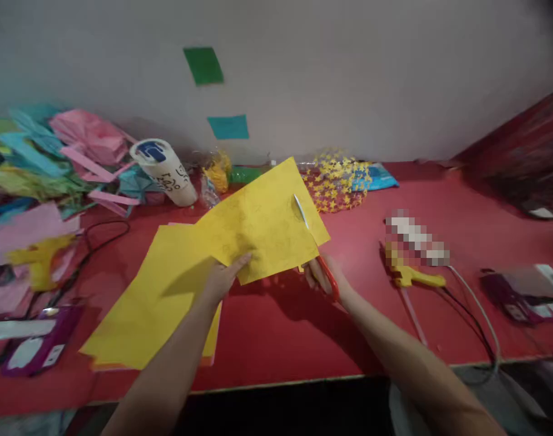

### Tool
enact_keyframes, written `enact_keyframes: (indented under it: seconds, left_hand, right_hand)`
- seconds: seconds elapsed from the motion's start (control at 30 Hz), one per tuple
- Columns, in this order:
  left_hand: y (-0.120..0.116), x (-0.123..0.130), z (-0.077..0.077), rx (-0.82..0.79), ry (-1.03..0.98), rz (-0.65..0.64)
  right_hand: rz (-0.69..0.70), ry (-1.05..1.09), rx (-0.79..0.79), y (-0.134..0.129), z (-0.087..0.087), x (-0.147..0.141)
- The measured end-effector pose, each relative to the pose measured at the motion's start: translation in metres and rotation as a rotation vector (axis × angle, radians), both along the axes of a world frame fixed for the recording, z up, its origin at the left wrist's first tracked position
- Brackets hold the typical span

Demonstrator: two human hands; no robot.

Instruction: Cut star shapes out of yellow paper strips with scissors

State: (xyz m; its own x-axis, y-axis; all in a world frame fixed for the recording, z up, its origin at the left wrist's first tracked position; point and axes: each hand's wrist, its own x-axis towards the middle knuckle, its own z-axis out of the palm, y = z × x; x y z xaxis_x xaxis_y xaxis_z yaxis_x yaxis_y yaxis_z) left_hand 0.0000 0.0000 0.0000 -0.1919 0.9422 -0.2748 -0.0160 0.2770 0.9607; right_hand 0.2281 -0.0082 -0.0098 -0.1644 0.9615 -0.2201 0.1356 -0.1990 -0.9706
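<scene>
My left hand point(221, 280) pinches the lower edge of a yellow sheet of paper point(258, 224), its thumb on top. The sheet is held up above the red table, tilted, with faint drawn marks on it. My right hand point(324, 277) grips red-handled scissors point(329, 280) at the sheet's right side. One blade lies over the paper, pointing up and left, and a cut edge shows near it. Under my left forearm lies a stack of yellow paper point(135, 315), with a bit of pink below.
Yellow glue guns lie at left point(42, 260) and right point(417, 277). A white power strip point(417, 236), a marked white roll point(167, 172), paper crafts point(92, 142) and gold star trim point(335, 181) stand farther back. The red table's front edge point(285, 386) runs before me.
</scene>
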Motion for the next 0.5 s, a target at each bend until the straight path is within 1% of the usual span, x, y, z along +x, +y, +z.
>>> enact_keyframes:
  seconds: [0.17,0.27,0.43,0.5]
  left_hand:
    - [0.0016,-0.0004,-0.0018,0.045,-0.007,-0.003]
    - [0.0023,-0.0024,-0.0009,0.043,0.039,-0.001]
    - [0.0042,-0.0078,0.0025,0.07,0.061,-0.008]
    - [0.0049,-0.0096,0.0043,0.055,0.063,-0.023]
  right_hand:
    - [-0.007,-0.014,-0.002,0.0001,-0.0016,0.0027]
    - [-0.011,-0.026,0.001,0.0009,-0.0017,0.0043]
    - [-0.002,-0.06,0.011,0.0027,0.0029,0.0066]
    - [0.0,-0.072,0.016,0.0037,0.0052,0.0074]
